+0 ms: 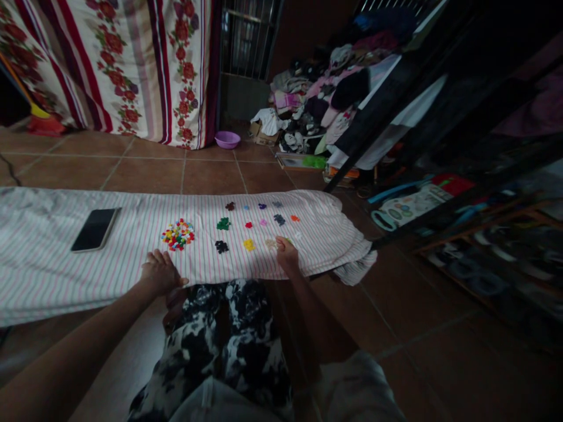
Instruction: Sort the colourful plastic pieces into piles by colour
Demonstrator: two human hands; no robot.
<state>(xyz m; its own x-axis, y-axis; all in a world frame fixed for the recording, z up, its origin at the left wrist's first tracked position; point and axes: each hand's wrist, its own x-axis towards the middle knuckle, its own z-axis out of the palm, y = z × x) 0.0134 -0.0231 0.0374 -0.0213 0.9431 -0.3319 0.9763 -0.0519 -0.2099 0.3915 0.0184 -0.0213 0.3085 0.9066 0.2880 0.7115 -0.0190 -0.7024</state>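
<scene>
My left hand lies flat on the striped cloth near its front edge, fingers outstretched and holding nothing visible. Just beyond it is a heap of small mixed-colour pieces, too small to name for certain. My right hand is closed in a pinch beside a beige pile; whatever is between its fingertips is too small to make out. Single-colour piles sit in rough rows, among them yellow pieces, black pieces, green pieces, orange pieces and white pieces.
A dark-screened phone lies on the cloth at left. Beyond the table are a purple basin, a floral curtain and a heap of clothes. A dark slanted post and a rack stand at right.
</scene>
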